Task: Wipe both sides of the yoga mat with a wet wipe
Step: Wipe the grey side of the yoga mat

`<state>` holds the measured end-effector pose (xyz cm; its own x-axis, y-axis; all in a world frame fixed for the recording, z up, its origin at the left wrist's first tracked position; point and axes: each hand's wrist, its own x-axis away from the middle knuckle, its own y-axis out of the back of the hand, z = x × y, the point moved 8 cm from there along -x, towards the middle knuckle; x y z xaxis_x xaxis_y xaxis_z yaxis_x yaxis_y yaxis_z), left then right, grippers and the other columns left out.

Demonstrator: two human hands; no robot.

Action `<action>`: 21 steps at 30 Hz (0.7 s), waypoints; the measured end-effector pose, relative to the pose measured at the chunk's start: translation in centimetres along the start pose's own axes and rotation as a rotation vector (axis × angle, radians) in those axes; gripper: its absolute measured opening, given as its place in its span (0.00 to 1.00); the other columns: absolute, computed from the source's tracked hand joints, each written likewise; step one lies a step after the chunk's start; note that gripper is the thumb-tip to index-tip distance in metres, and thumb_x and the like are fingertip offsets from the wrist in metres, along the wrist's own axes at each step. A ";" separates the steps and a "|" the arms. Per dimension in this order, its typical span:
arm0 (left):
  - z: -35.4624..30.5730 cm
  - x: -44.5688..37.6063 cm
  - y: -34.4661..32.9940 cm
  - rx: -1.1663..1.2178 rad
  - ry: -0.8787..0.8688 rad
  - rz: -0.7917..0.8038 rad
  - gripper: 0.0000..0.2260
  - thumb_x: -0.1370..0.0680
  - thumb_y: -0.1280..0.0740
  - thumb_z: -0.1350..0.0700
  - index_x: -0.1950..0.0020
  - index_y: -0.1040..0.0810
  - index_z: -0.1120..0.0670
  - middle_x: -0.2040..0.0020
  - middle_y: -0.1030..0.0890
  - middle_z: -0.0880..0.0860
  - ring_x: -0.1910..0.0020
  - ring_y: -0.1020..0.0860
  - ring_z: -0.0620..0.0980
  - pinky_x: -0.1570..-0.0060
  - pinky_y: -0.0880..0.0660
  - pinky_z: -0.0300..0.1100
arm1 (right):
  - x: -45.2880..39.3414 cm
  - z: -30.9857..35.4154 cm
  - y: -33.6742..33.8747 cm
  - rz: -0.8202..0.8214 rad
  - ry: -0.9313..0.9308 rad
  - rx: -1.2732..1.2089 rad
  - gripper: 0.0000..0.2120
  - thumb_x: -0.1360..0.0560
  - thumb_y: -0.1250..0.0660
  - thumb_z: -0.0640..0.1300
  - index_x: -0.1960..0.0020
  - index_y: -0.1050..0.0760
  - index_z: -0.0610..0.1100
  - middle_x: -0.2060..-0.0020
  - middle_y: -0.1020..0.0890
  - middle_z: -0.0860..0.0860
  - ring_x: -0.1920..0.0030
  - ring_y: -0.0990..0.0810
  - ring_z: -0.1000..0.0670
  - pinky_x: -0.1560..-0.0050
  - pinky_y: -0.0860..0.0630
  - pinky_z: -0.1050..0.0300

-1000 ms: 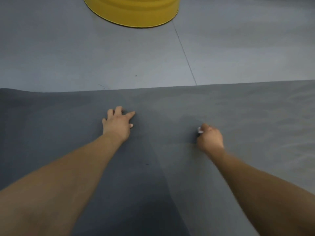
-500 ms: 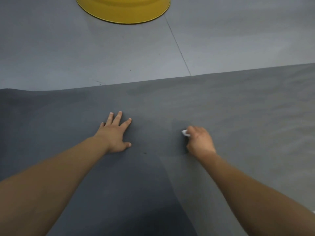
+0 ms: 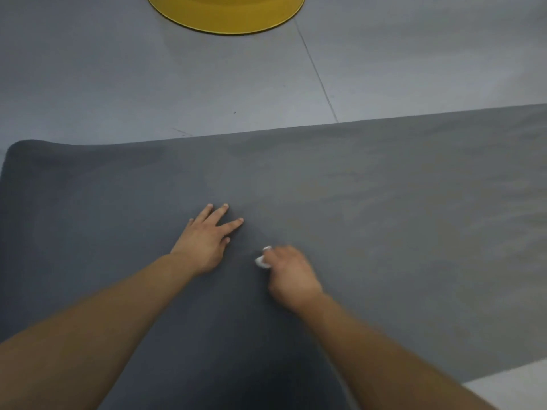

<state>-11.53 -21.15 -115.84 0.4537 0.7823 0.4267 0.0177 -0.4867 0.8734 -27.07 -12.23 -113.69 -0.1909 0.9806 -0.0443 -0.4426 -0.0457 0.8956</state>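
From my seat the yoga mat (image 3: 384, 202) reads as a matt dark grey sheet, foam or rubber by its look, with faint paler streaks toward 3 o'clock. The wet wipe (image 3: 262, 261) is a soft white wad, cloth or paper I can't tell. The floor (image 3: 118, 84) at 12 o'clock is smooth grey with a dull sheen; the yellow object (image 3: 228, 13) there looks smooth, with a satin finish.

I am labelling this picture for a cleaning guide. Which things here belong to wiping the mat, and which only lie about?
Belong to the job:
yoga mat
wet wipe, gripped by the right hand
left hand, flat on the mat

Only lying about:
yellow object on the floor
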 end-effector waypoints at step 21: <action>-5.7 0.7 -1.3 -0.177 -0.082 0.229 0.34 0.18 0.39 0.51 0.20 0.55 0.33 0.18 0.64 0.44 0.20 0.62 0.63 0.22 0.44 0.60 | 6.3 -12.2 6.0 -0.070 -0.275 0.097 0.20 0.44 0.35 0.35 0.53 0.18 0.40 0.58 0.16 0.41 0.59 0.18 0.39 0.54 0.21 0.51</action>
<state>-16.28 -17.76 -115.36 0.4982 0.6225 0.6035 -0.2461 -0.5659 0.7869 -41.62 -8.60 -114.04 0.0877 0.9961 0.0023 -0.3577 0.0293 0.9334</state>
